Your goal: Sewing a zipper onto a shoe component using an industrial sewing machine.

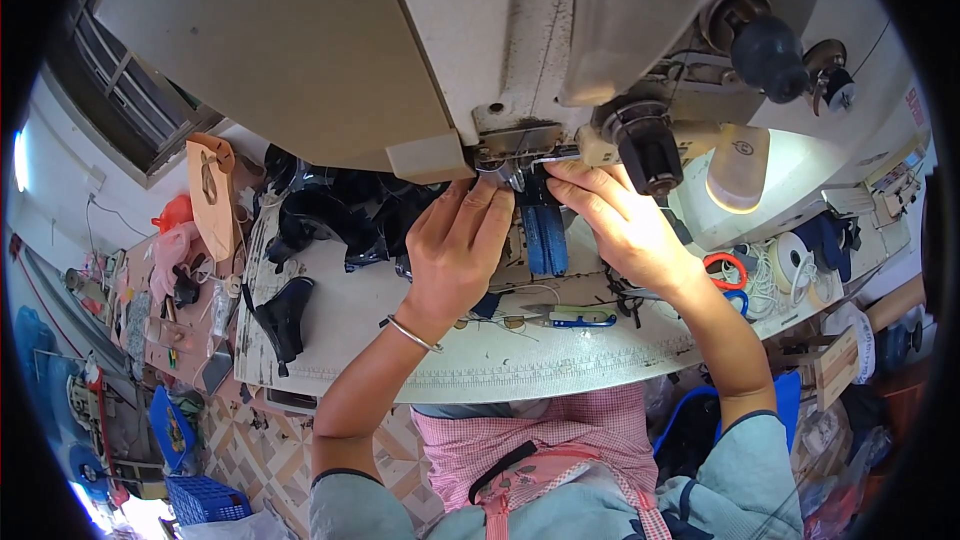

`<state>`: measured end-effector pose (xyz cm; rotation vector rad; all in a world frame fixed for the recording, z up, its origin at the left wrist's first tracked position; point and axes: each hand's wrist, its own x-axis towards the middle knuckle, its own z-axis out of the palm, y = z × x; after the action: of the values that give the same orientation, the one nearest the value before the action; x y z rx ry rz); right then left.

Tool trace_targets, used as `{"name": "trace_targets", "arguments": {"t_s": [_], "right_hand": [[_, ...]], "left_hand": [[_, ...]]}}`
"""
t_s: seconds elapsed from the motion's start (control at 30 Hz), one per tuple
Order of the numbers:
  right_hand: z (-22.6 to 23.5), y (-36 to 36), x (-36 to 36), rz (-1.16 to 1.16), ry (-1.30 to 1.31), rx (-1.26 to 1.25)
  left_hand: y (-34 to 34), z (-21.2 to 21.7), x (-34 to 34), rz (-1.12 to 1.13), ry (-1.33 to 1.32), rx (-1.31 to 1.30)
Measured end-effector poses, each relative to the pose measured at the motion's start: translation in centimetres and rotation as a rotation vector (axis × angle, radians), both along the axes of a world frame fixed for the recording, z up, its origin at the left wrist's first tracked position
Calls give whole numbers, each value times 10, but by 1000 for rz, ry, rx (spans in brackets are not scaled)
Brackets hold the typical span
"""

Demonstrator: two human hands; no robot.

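A blue-and-black fabric piece (543, 235) lies under the needle area of a sewing machine (520, 135), its blue end hanging toward me. At its left edge my left hand (455, 235) is closed, fingers together and pressed on the black part beside the presser foot (497, 173). My right hand (625, 225) is closed on the same piece from the right, thumb and fingers at its upper edge. Both fingertips are partly hidden against the dark cloth. Close below the piece lie blue-handled thread snips (583, 318).
Dark fabric pieces (335, 220) are heaped left of the machine, with another dark piece (284, 318) nearer me. At the right are red-handled scissors (724, 268), white cord (765, 285) and a thread spool (793, 258). The curved table edge (500, 388) runs before my lap.
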<state>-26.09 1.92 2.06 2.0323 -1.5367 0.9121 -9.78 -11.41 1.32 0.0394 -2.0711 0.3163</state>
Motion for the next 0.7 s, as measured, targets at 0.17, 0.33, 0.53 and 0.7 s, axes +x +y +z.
{"name": "trace_targets", "arguments": {"t_s": [0.17,0.33,0.53,0.7], "right_hand": [[-2,-1,5,-17,34,-63],[-4,0,11,-55,55,-90],[-2,3,32,-154,44,-93],[-5,9,78,-402,48,-137]], "left_hand": [[-6,-1,0,-55,-16,51],[-10,-8,0,-104,6,131],[32,-7,13,-159,221,853],[31,16,10,-446,-86,1584]]}}
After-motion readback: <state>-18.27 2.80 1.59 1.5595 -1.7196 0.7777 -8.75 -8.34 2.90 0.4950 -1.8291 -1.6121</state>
